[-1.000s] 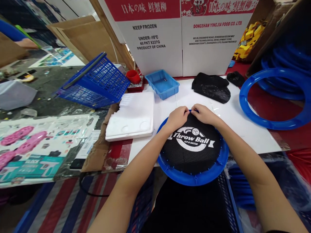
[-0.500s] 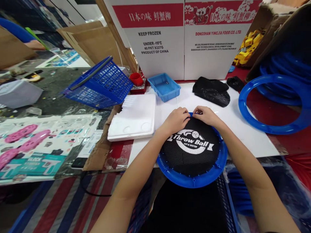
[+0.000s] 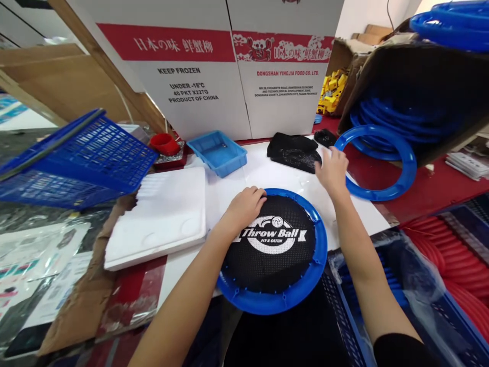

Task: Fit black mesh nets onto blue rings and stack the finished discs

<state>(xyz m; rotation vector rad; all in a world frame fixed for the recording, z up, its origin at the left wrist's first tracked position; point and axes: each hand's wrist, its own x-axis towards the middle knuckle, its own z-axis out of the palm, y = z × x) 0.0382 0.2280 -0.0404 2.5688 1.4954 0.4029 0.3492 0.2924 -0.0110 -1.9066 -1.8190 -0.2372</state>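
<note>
A round throw-ball disc, with a blue plastic rim and black mesh (image 3: 278,270) printed in white, lies at the table's front edge. My left hand (image 3: 246,206) grips its upper left rim, fingers curled over the edge. My right hand (image 3: 331,171) is off the disc, its fingers apart and holding nothing. It hovers between a loose blue ring (image 3: 407,171) on the right and folded black mesh pieces (image 3: 292,150) at the back of the white board. Small pegs line the disc's rim around the mesh.
A light-blue tray (image 3: 219,155), white foam block (image 3: 168,209) and tilted blue basket (image 3: 91,168) stand to the left. White cartons (image 3: 198,117) wall off the back. At right, a cardboard box (image 3: 431,66) holds more blue rings; below is a crate (image 3: 353,326).
My right hand has let go of the disc's top rim and moved right toward the loose ring. My left hand stays at the rim. The view has turned to the right.
</note>
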